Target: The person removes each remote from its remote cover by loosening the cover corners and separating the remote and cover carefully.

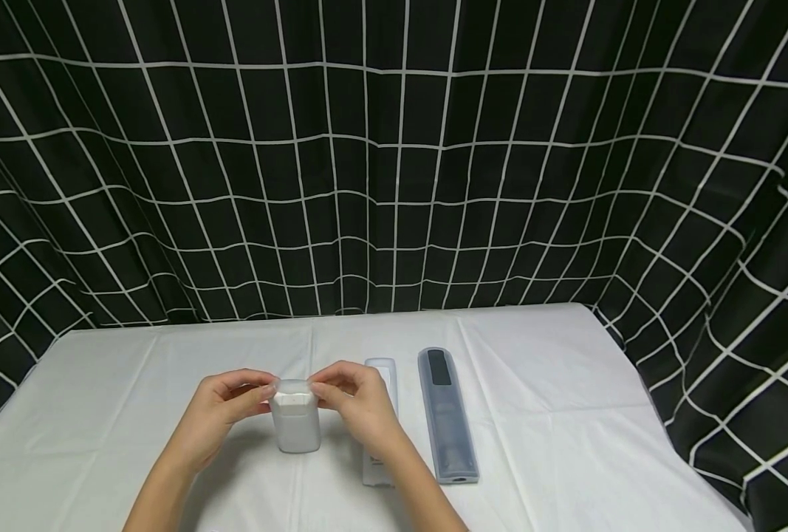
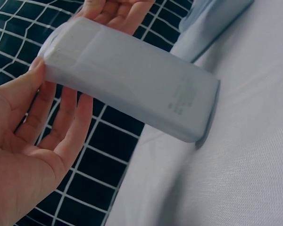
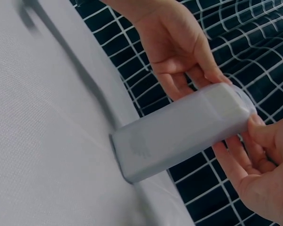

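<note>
A white remote control (image 1: 297, 432) in a translucent cover (image 2: 127, 70) stands on end on the white cloth, its lower end touching the table. Faint grey print shows near that end in the left wrist view. My left hand (image 1: 207, 421) pinches the cover's upper left edge between thumb and fingers. On the opposite side, my right hand (image 1: 360, 406) pinches the upper right edge in the same way. From the right wrist view, both thumbs lie at the rim of the cover's top end. The remote's far side is hidden in the head view.
Right of the hands lies a blue-grey translucent case (image 1: 450, 428) with a dark window at its far end. A pale, long object (image 1: 380, 473) lies beside it, partly covered by my right forearm. A black curtain with a white grid (image 1: 380, 170) hangs behind the table (image 1: 553, 443).
</note>
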A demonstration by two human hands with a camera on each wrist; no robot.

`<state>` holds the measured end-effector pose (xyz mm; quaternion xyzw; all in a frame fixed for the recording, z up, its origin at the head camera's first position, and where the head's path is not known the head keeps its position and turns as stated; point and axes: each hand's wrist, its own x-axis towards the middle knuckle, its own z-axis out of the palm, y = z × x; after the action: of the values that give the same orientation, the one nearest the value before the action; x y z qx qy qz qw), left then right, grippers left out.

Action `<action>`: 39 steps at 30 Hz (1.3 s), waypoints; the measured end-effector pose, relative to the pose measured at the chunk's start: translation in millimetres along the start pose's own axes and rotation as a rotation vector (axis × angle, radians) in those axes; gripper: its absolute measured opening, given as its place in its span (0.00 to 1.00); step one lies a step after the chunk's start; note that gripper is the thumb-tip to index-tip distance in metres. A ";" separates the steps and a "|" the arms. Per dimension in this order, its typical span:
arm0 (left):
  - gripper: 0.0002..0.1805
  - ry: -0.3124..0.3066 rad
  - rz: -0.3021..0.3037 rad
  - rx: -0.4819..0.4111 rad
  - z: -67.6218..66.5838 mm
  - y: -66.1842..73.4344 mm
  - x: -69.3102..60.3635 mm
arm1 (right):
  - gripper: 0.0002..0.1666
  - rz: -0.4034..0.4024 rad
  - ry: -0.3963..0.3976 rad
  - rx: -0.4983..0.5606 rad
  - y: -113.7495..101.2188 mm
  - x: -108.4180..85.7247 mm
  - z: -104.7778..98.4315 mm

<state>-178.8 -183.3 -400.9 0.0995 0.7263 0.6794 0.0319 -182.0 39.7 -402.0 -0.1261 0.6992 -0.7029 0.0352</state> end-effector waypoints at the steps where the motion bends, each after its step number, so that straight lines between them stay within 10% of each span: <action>1: 0.14 0.002 -0.004 -0.001 0.2 -0.1 0.1 | 0.07 0.002 0.002 0.002 0.1 0.0 0.0; 39: 0.12 0.003 0.011 -0.043 4.2 -4.7 1.7 | 0.07 0.002 0.071 0.003 3.6 1.2 1.1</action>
<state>-180.2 -179.1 -405.7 0.1019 0.7111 0.6951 0.0292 -183.4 38.2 -405.5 -0.1002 0.6992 -0.7078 0.0110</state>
